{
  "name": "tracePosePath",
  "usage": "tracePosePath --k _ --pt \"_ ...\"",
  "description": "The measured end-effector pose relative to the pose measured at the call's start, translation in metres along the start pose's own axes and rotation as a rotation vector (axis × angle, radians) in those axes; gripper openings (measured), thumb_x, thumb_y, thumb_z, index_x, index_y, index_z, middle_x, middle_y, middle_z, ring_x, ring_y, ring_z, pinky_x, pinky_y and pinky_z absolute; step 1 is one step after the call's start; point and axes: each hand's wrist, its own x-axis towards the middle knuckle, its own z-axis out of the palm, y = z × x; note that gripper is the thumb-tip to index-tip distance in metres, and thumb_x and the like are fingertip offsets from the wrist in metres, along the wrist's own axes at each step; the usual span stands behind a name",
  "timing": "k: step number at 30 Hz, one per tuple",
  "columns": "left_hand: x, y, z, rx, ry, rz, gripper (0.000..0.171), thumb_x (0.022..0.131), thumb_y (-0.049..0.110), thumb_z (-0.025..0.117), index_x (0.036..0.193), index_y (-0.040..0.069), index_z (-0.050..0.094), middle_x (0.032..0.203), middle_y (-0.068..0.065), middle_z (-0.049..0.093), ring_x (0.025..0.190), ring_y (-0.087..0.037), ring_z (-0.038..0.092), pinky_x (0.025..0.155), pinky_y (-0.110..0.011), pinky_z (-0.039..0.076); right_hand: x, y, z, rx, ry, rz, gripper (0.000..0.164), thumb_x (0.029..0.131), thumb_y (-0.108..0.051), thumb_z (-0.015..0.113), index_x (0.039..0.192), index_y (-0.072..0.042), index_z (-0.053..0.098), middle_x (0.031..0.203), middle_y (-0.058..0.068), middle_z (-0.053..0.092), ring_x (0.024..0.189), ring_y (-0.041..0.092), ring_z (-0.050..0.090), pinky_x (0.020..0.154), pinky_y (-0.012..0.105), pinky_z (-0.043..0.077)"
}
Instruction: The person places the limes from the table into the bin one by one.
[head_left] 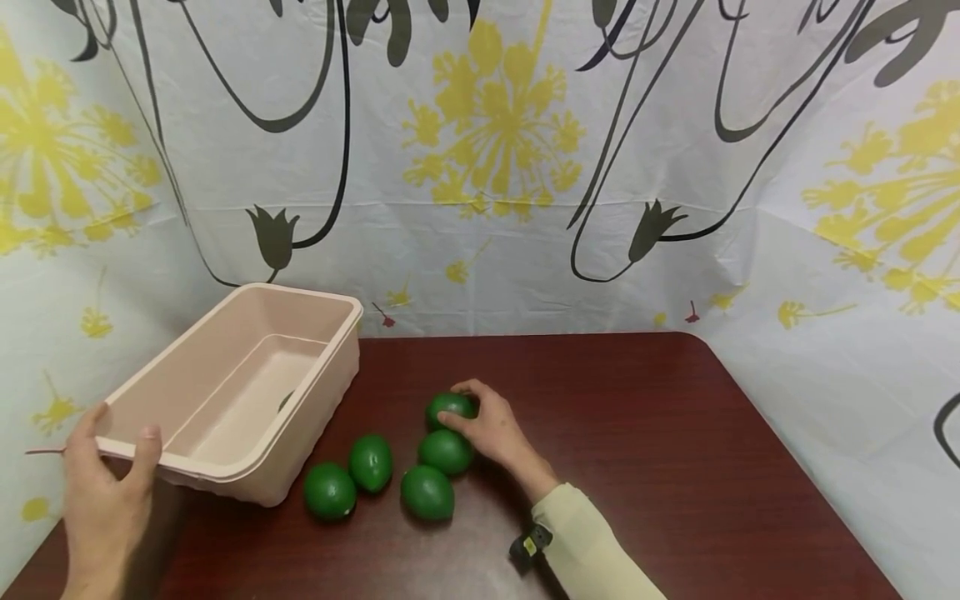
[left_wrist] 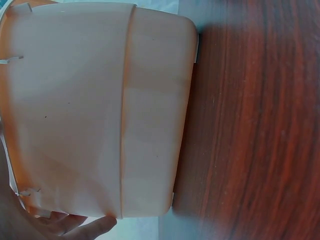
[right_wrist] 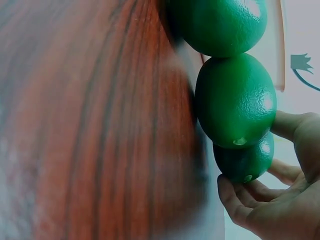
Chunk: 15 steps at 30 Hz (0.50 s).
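Observation:
At the left of the head view, my left hand grips the near rim of a beige plastic bin, thumb on the rim. The left wrist view shows the bin's outer wall with fingers at its edge. My right hand holds the farthest green lime between thumb and fingers. A second lime and a third lime line up nearer. In the right wrist view, the held lime is partly hidden behind another lime.
Two more limes, one lime and another lime, lie beside the bin. A dark green sliver shows inside the bin, mostly hidden by its wall. The dark red wooden table meets a patterned cloth at the back.

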Motion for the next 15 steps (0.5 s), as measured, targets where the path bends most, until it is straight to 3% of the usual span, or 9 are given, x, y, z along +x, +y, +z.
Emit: tracePosePath --k 6,15 --pt "0.0 0.001 -0.001 0.006 -0.022 -0.012 0.076 0.098 0.035 0.056 0.165 0.019 0.026 0.171 -0.018 0.027 0.161 -0.034 0.021 0.132 -0.034 0.011 -0.001 -0.004 -0.001 0.023 0.021 -0.008 0.047 0.093 -0.036 0.077 0.133 -0.015 0.065 0.134 0.009 0.067 0.116 0.025 0.066 0.095 0.044 0.055" --pt "0.0 0.0 -0.003 0.004 -0.018 -0.031 0.075 0.098 0.035 0.056 0.166 0.021 0.025 0.171 -0.018 0.026 0.161 -0.033 0.021 0.131 -0.032 0.011 -0.001 -0.016 0.004 0.076 0.065 -0.069 0.047 0.092 -0.037 0.078 0.133 -0.018 0.065 0.13 0.005 0.069 0.102 0.019 0.064 0.086 0.036 0.054"
